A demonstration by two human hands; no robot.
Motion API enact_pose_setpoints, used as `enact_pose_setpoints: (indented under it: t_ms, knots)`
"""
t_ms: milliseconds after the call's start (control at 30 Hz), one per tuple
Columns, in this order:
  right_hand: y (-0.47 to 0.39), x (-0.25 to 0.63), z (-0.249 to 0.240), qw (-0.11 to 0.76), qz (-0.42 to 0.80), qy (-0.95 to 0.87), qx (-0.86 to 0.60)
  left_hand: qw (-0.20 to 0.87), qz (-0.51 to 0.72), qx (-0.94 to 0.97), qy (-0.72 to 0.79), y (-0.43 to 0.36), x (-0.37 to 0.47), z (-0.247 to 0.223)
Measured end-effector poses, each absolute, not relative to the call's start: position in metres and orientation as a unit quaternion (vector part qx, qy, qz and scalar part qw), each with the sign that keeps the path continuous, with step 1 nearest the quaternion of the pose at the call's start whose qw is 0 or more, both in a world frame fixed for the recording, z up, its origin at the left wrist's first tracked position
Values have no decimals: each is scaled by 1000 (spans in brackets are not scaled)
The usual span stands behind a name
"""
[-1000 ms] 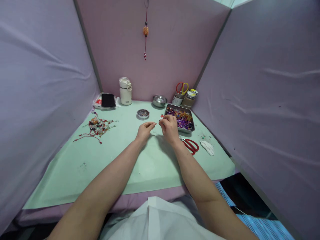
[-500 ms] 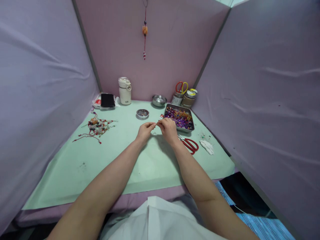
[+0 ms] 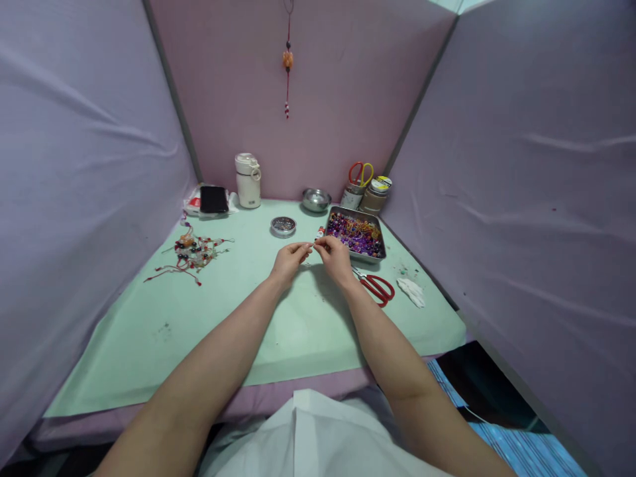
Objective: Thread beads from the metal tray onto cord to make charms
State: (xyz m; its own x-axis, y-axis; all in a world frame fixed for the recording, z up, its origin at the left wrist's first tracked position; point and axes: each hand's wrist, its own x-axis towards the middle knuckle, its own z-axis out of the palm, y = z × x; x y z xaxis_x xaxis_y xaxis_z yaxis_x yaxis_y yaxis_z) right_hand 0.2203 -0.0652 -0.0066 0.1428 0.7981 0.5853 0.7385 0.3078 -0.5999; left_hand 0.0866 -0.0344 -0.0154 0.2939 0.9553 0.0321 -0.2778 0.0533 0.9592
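Note:
Over the middle of the green table cover, my left hand [image 3: 291, 260] is closed in a pinch, its fingertips pointing right. Facing it with a small gap, my right hand [image 3: 334, 257] pinches too, thumb against forefinger. Whatever lies between the fingertips is too small to make out. Just behind my right hand stands a metal tray [image 3: 368, 261] filled with purple, dark and orange beads. Red-handled scissors [image 3: 376, 289] lie to the right of my right wrist, blades partly hidden by it. A small red-and-white item [image 3: 320, 232] sits beside the tray.
A heap of beaded cords [image 3: 196, 252] lies at left. Along the back are a black phone-like object [image 3: 214, 199], a white flask [image 3: 248, 181], a steel bowl [image 3: 317, 200] and jars [image 3: 376, 195]. A round dish [image 3: 283, 226] stands mid-table; a white cloth [image 3: 411, 292] lies right.
My fingertips have shifted slightly, and a narrow gap now shows between the two hands. Everything else stays in place.

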Motion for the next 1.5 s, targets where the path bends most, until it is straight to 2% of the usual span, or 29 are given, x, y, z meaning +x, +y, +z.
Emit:
enact_pose_setpoints:
  t_ms: [133, 300, 567, 767, 967, 1133, 1367, 1500]
  knots:
    - [-61, 222, -10, 509, 84, -619, -592, 632, 482, 487, 360, -36, 85, -13]
    - [-62, 220, -10, 508, 100, -623, -587, 595, 494, 505, 384, -37, 85, -10]
    - [-62, 219, -11, 473, 80, -658, -581, 552, 505, 522, 409, -35, 85, -12]
    - [-64, 217, -11, 433, 24, -689, -581, 465, 531, 575, 413, -34, 84, -14]
    - [-71, 214, -4, 399, -8, -704, -587, 603, 516, 481, 372, -38, 89, -13]
    - [-72, 213, -4, 445, 20, -690, -571, 697, 488, 383, 360, -40, 89, -11]
    - [-65, 221, -4, 565, 140, -593, -556, 720, 503, 334, 341, -38, 87, -9]
    - [-62, 227, -5, 564, 158, -586, -560, 717, 514, 335, 331, -38, 87, -6]
